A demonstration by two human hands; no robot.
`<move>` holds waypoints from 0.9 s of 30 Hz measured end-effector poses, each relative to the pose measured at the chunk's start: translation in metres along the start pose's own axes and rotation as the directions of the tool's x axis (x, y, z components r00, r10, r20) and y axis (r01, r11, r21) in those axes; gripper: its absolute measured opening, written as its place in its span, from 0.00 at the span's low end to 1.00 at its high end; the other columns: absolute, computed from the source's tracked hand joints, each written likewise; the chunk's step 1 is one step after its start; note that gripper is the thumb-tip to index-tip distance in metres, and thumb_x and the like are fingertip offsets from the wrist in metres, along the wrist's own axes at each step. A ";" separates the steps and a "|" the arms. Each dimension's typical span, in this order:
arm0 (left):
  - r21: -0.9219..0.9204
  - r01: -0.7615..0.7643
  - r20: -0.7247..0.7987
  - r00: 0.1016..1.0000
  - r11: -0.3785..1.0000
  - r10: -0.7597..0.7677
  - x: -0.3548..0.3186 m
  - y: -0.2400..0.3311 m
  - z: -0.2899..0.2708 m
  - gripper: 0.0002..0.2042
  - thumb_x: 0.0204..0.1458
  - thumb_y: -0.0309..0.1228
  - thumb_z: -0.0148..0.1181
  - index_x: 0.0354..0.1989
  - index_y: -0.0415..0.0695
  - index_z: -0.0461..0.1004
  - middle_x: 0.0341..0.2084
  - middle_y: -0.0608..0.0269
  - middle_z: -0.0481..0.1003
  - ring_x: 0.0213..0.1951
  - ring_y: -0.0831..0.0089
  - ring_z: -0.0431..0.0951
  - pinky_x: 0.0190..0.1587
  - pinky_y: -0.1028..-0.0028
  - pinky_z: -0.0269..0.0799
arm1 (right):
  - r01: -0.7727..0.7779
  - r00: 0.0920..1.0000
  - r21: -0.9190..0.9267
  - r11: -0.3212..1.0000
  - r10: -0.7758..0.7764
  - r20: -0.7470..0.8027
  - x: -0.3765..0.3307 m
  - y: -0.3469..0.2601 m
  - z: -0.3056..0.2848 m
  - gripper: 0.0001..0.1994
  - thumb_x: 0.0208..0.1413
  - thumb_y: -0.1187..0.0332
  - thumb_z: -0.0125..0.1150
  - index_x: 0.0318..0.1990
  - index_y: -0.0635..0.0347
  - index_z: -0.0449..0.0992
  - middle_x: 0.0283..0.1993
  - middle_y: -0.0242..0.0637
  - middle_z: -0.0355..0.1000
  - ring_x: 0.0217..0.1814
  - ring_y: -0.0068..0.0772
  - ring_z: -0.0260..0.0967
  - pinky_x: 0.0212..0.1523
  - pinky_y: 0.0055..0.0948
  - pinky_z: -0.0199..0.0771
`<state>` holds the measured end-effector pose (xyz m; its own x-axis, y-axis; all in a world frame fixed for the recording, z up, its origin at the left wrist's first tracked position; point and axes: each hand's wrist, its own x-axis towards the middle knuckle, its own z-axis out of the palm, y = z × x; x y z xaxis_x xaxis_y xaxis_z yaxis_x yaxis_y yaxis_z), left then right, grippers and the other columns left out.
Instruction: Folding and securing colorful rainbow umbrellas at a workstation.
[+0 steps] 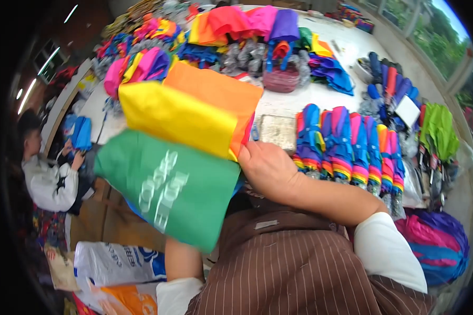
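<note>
A loose rainbow umbrella (181,113), its canopy hanging in wide orange, yellow and green panels, spreads in front of me. The green panel bears white lettering. My right hand (270,172) is closed on the canopy's right edge, pinching the fabric. My left forearm (184,260) rises behind the green panel, which covers my left hand, so its fingers do not show. Just beyond my right hand lies a worn, pale square block (278,133). To its right, several folded rainbow umbrellas (337,142) lie side by side on the white table (320,100).
More colourful canopies (242,23) are heaped across the table's far side. Dark folded umbrellas (391,81) and green ones (437,131) stand at the right, beneath windows. On the left, another person (50,178) handles blue fabric. Plastic bags (115,262) lie at lower left.
</note>
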<state>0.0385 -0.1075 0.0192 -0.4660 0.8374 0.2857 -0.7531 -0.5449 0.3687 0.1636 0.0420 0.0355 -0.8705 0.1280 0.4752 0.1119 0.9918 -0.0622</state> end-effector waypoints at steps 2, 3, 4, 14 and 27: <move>0.050 -0.037 -0.022 0.999 0.998 0.038 -0.014 0.012 -0.001 0.26 0.64 0.48 0.39 0.64 0.45 0.58 0.61 0.55 0.63 0.60 0.58 0.65 0.62 0.59 0.61 | 0.040 0.999 0.003 0.999 -0.039 -0.017 -0.002 -0.014 0.016 0.09 0.45 0.73 0.53 0.34 0.66 0.69 0.28 0.42 0.68 0.32 0.43 0.71 0.33 0.37 0.73; 0.071 -0.046 -0.024 0.999 0.996 0.048 -0.008 0.016 -0.001 0.26 0.64 0.48 0.39 0.64 0.44 0.59 0.61 0.55 0.64 0.60 0.58 0.65 0.62 0.59 0.61 | 0.049 0.998 -0.025 0.998 -0.050 -0.030 -0.001 -0.017 0.022 0.09 0.44 0.73 0.54 0.34 0.66 0.69 0.28 0.41 0.68 0.31 0.42 0.70 0.33 0.35 0.73; 0.089 -0.051 -0.025 0.998 0.995 0.053 0.002 0.019 0.000 0.26 0.64 0.48 0.39 0.64 0.44 0.59 0.60 0.55 0.64 0.59 0.58 0.65 0.62 0.59 0.61 | 0.030 0.998 -0.047 0.998 -0.027 0.061 -0.001 -0.016 0.027 0.09 0.45 0.73 0.53 0.35 0.65 0.69 0.30 0.41 0.68 0.34 0.42 0.70 0.35 0.34 0.73; 0.146 -0.006 -0.015 1.000 0.989 0.008 0.008 0.043 -0.025 0.24 0.63 0.46 0.41 0.62 0.44 0.61 0.58 0.55 0.66 0.57 0.59 0.68 0.61 0.60 0.63 | -0.255 0.891 0.384 0.887 0.061 0.449 -0.002 0.001 0.011 0.28 0.47 0.64 0.64 0.53 0.70 0.63 0.29 0.50 0.72 0.32 0.53 0.71 0.35 0.43 0.73; 0.285 -0.170 -0.058 0.979 0.943 0.194 0.013 0.055 -0.031 0.22 0.63 0.45 0.44 0.59 0.44 0.65 0.54 0.54 0.70 0.54 0.61 0.71 0.59 0.62 0.66 | -0.556 0.723 0.767 0.321 -0.269 0.636 -0.023 -0.002 -0.005 0.30 0.58 0.45 0.55 0.46 0.73 0.69 0.33 0.44 0.74 0.33 0.42 0.73 0.39 0.35 0.74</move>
<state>-0.0237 -0.1251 0.0155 -0.6297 0.7166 0.3000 -0.4985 -0.6689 0.5515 0.1856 0.0367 0.0295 -0.9644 -0.1748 -0.1982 0.1521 0.2464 -0.9572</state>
